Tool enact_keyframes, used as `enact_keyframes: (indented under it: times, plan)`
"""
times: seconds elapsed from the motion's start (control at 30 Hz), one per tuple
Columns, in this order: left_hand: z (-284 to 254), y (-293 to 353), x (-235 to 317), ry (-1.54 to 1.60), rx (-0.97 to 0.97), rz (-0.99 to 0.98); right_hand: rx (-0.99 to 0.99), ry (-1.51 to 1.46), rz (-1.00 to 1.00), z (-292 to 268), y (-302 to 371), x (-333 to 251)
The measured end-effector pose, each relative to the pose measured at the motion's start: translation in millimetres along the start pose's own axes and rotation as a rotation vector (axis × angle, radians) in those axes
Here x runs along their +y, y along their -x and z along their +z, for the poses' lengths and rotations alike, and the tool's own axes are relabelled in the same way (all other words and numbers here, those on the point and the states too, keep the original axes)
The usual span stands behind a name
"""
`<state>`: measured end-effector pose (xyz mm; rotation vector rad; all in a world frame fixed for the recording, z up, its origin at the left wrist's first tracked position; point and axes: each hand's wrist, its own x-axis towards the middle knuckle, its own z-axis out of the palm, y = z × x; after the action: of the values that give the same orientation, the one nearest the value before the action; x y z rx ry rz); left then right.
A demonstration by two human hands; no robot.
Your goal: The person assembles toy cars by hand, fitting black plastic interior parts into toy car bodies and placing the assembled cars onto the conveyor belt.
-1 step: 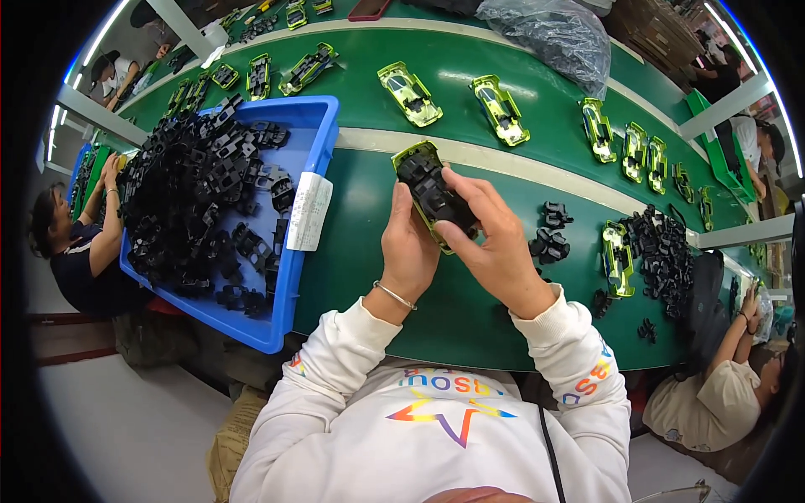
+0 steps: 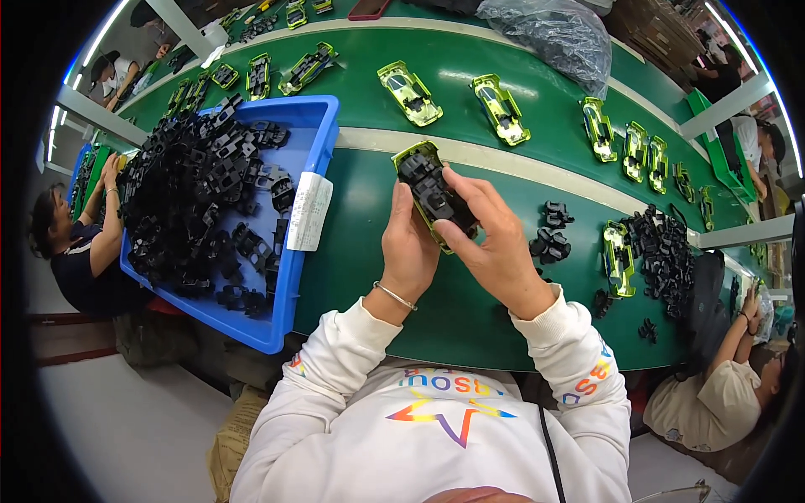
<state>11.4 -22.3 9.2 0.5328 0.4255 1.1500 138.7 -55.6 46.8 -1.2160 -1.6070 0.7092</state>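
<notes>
I have both hands closed on the lime-green toy car shell (image 2: 406, 152), its long axis slanting far-left to near-right: left hand (image 2: 409, 241) along its left side, right hand (image 2: 501, 241) rightward, thumb over the black insert's (image 2: 432, 188) near end.

Factory, green worktable (image 2: 348, 260), toy-car rows (image 2: 501, 111), workers (image 2: 81, 272)

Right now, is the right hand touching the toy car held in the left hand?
Touching. The head view shows the right hand's thumb lapping over the near end of the toy car.
</notes>
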Motion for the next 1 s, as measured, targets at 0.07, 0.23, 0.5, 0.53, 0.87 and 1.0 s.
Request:
enact_keyframes:
  times: [0.07,0.23,0.5,0.53,0.87,1.0]
  plan:
    - [-5.1,-1.5,-2.7,-0.034,0.046,-0.002,-0.007,0.102,0.014,2.4,2.6,-7.6]
    - [-10.4,-4.2,-5.8,-0.055,0.053,0.044,0.031,0.355,-0.043,4.7,1.7,-8.7]
    - [-2.2,-0.2,-3.3,-0.035,0.019,0.056,0.234,0.420,-0.326,14.2,5.3,6.9]
    - [0.8,-0.2,-2.9,-0.020,0.016,0.054,0.237,0.419,-0.328,15.2,5.2,9.9]
    - [-5.0,-1.3,-0.9,-0.001,0.040,0.108,0.229,0.366,-0.203,17.4,-0.4,-4.4]
    - [-2.4,-0.5,0.0,0.016,0.019,0.092,0.286,0.320,-0.223,15.3,2.0,-5.4]
